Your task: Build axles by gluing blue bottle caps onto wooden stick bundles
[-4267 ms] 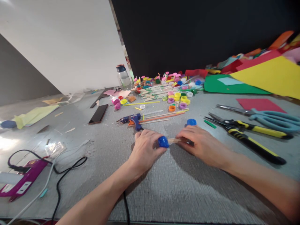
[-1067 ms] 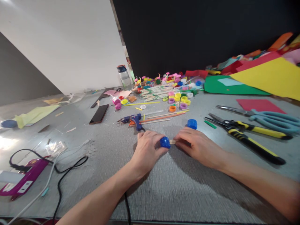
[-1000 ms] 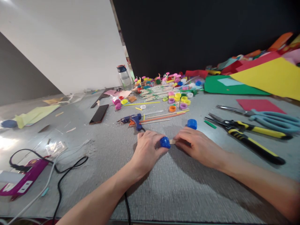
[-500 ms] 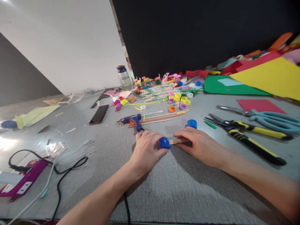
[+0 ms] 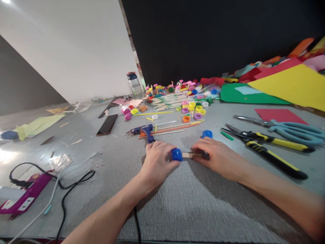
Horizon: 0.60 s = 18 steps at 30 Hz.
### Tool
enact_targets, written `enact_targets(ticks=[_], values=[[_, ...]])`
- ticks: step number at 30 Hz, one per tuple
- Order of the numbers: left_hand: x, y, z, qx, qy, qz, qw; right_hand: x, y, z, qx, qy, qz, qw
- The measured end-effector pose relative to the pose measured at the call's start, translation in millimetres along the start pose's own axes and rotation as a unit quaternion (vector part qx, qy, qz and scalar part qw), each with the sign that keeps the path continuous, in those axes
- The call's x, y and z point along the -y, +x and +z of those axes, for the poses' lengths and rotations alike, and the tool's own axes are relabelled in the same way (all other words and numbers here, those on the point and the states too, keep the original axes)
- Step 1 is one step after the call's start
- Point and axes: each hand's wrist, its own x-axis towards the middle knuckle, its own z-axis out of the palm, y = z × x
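My left hand [image 5: 156, 163] is closed around a blue bottle cap [image 5: 176, 154] that sits on the end of a short bundle of wooden sticks [image 5: 191, 155]. My right hand [image 5: 221, 158] pinches the other end of that bundle, where a dark piece [image 5: 207, 155] shows at my fingertips. Both hands rest low on the grey table [image 5: 188, 203]. A second blue bottle cap [image 5: 207, 134] stands just behind my right hand. A blue glue gun [image 5: 144, 130] lies just behind my left hand.
Yellow-handled pliers [image 5: 269, 150] and teal scissors [image 5: 291, 128] lie to the right. Coloured caps, rings and sticks [image 5: 189, 105] crowd the middle back, with foam sheets [image 5: 286, 84] at the far right. A phone [image 5: 107, 124], a purple device [image 5: 24, 196] and black cables [image 5: 73, 183] lie to the left.
My hands drew together along the sticks, then apart again, so more of the stick bundle shows between them now. The view has shifted slightly.
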Motion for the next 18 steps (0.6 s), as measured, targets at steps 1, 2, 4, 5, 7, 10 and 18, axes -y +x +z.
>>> enact_targets(ticks=[1,2,4,5,7,10,18], values=[[-0.3,0.0,-0.2,0.001,0.000,0.000,1.000,0.3,0.0,-0.2,0.005,-0.003,0.002,1.000],[-0.6,0.0,-0.3,0.001,0.001,0.001,1.000,0.5,0.0,-0.3,0.009,-0.007,0.004,1.000],[-0.8,-0.1,-0.3,0.001,-0.001,0.007,1.000,1.2,0.1,-0.3,0.015,-0.016,0.005,1.000],[-0.8,-0.2,-0.2,-0.001,-0.003,0.011,1.000,1.5,0.3,-0.1,0.016,-0.019,0.004,1.000],[-0.5,-0.2,0.0,-0.002,-0.006,0.023,1.000,2.0,1.0,0.6,0.016,-0.024,-0.002,1.000],[0.3,-0.1,0.1,-0.007,0.000,0.041,0.999,2.1,2.0,2.2,0.003,-0.031,-0.017,0.999],[4.7,-0.8,4.7,-0.020,-0.013,0.117,0.993,2.7,0.1,7.4,-0.033,-0.030,-0.062,0.997]])
